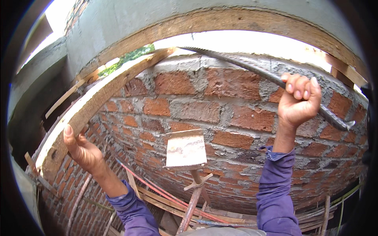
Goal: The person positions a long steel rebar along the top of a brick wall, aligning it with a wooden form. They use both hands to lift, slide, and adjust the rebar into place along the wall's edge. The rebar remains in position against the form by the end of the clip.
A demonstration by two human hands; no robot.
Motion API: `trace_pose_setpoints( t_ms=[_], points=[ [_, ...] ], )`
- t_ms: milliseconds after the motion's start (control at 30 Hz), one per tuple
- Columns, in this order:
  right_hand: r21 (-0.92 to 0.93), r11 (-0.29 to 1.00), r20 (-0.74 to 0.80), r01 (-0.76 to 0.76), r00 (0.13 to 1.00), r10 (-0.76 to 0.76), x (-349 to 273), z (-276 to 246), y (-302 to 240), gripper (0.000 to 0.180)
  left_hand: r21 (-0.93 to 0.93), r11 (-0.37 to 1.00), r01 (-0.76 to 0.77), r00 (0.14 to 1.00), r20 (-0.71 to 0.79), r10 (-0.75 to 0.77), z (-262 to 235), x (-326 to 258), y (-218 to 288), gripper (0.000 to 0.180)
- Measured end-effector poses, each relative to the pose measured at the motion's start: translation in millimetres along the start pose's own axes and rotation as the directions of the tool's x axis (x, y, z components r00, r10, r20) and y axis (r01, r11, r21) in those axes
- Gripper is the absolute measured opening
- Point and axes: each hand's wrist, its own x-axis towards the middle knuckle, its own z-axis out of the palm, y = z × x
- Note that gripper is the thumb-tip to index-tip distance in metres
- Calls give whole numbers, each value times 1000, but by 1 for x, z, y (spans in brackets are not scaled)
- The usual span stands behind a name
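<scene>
Fingers point(291, 83) of the right hand point(301, 104) are closed around a dark metal bar point(244, 66), its hooked end jutting past the fist and its thin tip near the top edge of the brick wall point(232, 84). That tip is just beside the far end of a long timber point(100, 98); whether they touch, I cannot tell. The timber slants from the wall's top edge down to the left, where the thumb of the left hand point(86, 155) lies against it; the other fingers curl partly out of view, so I cannot tell whether they clamp it.

The likeliest trouble is the timber swinging or dropping: only one hand is at its near end, and its far end may have little bearing on the wall's edge. The bar could skid off rough mortar and jerk the right fist into the bricks. A falling timber might strike the metal prop point(191, 208) with its square plate point(186, 149), or the poles point(165, 192) below.
</scene>
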Motion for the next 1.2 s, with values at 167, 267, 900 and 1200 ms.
trace_pose_setpoints(
  t_ms=[167, 267, 900, 1200],
  points=[
    [-19, 999, 95, 40, 995, -38, -7, 1, -2, 37, -147, 976, 160, 976, -126, -179, -49, 10, -15, 57],
    [17, 999, 50, 42, 998, -43, -4, -17, 3, 38, -148, 970, 195, 972, -101, -211, -75, 21, -10, 55],
    [-95, 987, 314, 131, 945, -95, -23, 29, -8, 37, -54, 954, -295, 954, -72, 291, -16, 19, 129, 63],
    [-87, 986, 263, 139, 958, -112, -13, 33, -7, 34, 25, 887, -462, 416, 889, 192, -73, 111, 132, 115]
  ],
)
